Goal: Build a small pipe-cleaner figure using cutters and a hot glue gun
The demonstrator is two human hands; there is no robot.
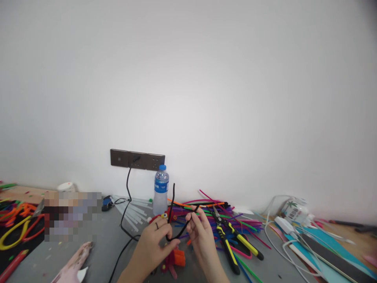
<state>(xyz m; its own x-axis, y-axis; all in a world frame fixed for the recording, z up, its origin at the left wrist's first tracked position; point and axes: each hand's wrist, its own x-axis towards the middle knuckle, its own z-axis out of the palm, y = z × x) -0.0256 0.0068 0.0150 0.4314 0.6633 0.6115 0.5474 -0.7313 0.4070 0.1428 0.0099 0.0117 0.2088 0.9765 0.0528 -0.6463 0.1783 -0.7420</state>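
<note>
Head view takes in a broad pale wall rising behind the water bottle, and below it the grey table that the bottle stands on. To the bottle's right sprawls a heap of coloured stems, with yellow-and-black pliers at its near side, jaws towards the wall. Nearer the person than the bottle, both hands are at work: the left hand has thumb and forefinger closed at the bend of a black stem, and the right hand, off to the bottle's right, pinches the same stem along its slanting side. The stem makes a lopsided V just right of the bottle, one free end standing up. Below the left thumb, farther from the bottle, a small orange-and-red piece seems to lie on the table.

From where I stand, the bend looks delicate: if either pinch loosened, the stem could spring straight and slip away. A leftward swing might knock the bottle, and a dropped wrist could squash the orange-and-red piece
</note>
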